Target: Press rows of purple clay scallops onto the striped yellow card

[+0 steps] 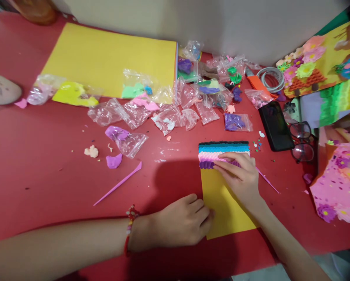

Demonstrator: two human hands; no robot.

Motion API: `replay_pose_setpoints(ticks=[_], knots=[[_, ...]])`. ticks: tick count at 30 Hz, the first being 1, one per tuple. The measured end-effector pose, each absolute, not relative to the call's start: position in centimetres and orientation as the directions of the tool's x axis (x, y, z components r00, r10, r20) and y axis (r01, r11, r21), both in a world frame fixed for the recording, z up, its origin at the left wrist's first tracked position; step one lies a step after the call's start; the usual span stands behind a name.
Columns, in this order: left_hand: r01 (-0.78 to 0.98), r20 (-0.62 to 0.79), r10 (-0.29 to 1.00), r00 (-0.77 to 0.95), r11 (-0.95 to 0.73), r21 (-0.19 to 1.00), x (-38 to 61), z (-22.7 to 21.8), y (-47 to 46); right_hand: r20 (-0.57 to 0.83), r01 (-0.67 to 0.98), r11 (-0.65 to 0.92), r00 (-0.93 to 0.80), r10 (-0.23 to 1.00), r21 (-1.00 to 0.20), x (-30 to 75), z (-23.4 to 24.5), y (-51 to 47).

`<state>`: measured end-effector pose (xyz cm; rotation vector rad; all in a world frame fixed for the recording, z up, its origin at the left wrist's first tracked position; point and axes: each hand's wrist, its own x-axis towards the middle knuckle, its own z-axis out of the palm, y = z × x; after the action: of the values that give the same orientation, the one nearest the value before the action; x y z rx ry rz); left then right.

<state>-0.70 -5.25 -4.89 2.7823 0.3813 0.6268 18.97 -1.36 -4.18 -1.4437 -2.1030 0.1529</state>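
A yellow card (221,203) lies on the red table, its top part covered by rows of scalloped modelling clay in black, blue, white, pink and purple. My right hand (240,175) is over these rows, its thumb and fingertips pinched at the purple clay (206,164). Part of the purple row is hidden behind the fingers. My left hand (183,220) is curled into a fist at the card's left edge; whatever may be inside it is hidden. A thin pink modelling tool (119,183) lies left of the card, and another pink tool (267,180) is to its right.
Several small bags of coloured clay (163,117) lie across the back, partly over a yellow sheet (110,58). To the right are a black phone (276,127), glasses (302,142), an orange cutter (258,86) and decorated clay pictures (338,179). Another person's arm (2,88) reaches in at left.
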Motion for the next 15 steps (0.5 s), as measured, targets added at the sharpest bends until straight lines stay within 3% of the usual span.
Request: replay_pose_setpoints(ticks=[5,11,15], knots=[[0.198,0.382,0.315,0.869,-0.928,0.315,-0.7,-5.0,-5.3,0.468,0.812,0.479,-0.299,0.832,-0.333,19.6,-3.3,-2.1],[0.199,0.389,0.321,0.864,-0.926,0.321,-0.6,-5.0,-5.3,0.421,0.745,0.618,-0.492,0.762,-0.25,20.6,-3.0,-3.1],[0.205,0.391,0.324,0.862,-0.926,0.316,-0.6,-5.1,-5.3,0.414,0.754,0.618,-0.501,0.76,-0.222,20.7,-3.6,-3.0]])
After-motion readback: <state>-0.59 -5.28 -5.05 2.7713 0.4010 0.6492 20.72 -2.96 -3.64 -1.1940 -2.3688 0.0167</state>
